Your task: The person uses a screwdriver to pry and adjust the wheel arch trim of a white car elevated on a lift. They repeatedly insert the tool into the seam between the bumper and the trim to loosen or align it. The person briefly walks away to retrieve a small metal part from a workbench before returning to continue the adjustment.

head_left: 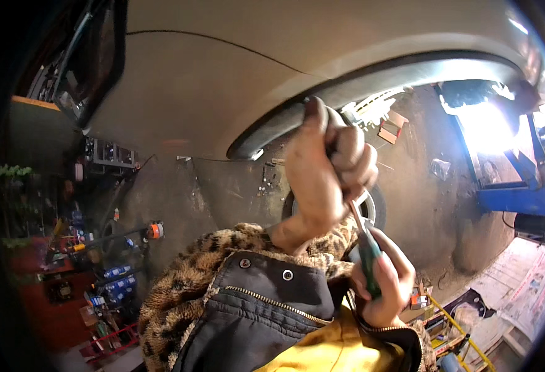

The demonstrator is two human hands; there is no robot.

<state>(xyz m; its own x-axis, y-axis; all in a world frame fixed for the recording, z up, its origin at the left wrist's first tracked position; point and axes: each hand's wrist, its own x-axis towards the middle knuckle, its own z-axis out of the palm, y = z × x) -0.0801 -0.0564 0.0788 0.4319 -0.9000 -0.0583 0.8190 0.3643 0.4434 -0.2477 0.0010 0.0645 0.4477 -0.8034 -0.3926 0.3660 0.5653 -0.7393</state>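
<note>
A black jacket front with a brass zip is seen nearest, over a yellow garment. A green-handled screwdriver is gripped by its handle in the right hand, just above the yellow garment, with its shaft slanted up to the underside of the left hand. The left hand is closed into a fist, thumb raised, in front of the dark wheel-arch trim; whether anything is held inside it cannot be told. A wheel with a pale rim is partly hidden behind the hands. The upper view is filled by a beige body panel, crossed by a thin curved seam. Below it a brown, stained floor is shown. Toward its right edge, pale sheets are spread, marked with print too small to be made out, and a blue metal frame is lit by strong glare. Toward its left edge, an orange-tipped tool and blurred blue objects are crowded near a red surface
</note>
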